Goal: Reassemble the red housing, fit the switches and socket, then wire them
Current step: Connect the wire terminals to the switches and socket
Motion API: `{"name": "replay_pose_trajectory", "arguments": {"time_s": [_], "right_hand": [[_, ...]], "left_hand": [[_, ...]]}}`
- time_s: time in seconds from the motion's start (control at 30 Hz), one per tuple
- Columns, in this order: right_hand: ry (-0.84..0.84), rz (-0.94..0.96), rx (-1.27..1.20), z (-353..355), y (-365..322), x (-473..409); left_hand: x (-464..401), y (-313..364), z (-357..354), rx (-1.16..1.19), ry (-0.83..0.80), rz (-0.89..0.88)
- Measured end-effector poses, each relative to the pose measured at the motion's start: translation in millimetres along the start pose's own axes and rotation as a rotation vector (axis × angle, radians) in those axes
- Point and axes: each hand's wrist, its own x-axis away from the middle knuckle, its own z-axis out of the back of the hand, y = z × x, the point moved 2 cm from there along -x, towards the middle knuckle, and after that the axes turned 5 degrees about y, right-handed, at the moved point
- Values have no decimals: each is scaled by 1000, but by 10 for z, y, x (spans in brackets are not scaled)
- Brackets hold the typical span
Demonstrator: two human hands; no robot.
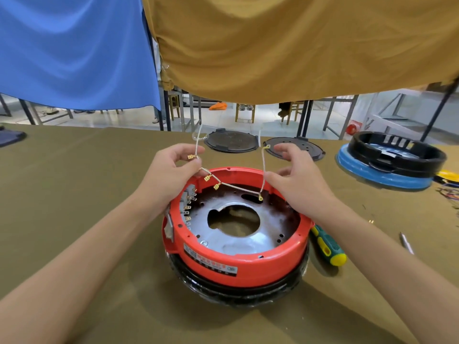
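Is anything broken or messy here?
Nothing looks broken. The white wires aren't plugged in yet: both hands, left hand and right hand, hold them above the red housing. More loose wires lie tangled at the table's right edge.

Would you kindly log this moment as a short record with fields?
work: wiring stage, leads not yet plugged in
left hand: pinches white wire leads with brass terminals
right hand: pinches another strand of the leads
red housing: on the table, open side up, metal plate inside
switch terminals: at the housing's left wall, bare
screwdriver: lying right of the housing
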Motion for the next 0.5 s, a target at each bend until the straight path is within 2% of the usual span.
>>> {"name": "replay_pose_trajectory", "arguments": {"time_s": [0.1, 0.17, 0.3, 0.4, 0.5], "right_hand": [[-81, 31, -26, -37, -34, 11], [-74, 48, -43, -41, -49, 14], [-60, -63, -298, 18, -57, -1], [-178, -54, -298, 63, -109, 19], [-273, -147, -534, 78, -169, 21]], "left_hand": [[10, -5, 5, -20, -14, -15], [11, -4, 1, -62, -22, -45], [2, -27, 6, -122, -42, -97], [13, -48, 14, -161, -86, -140], [27, -21, 5, -193, -97, -177]]}}
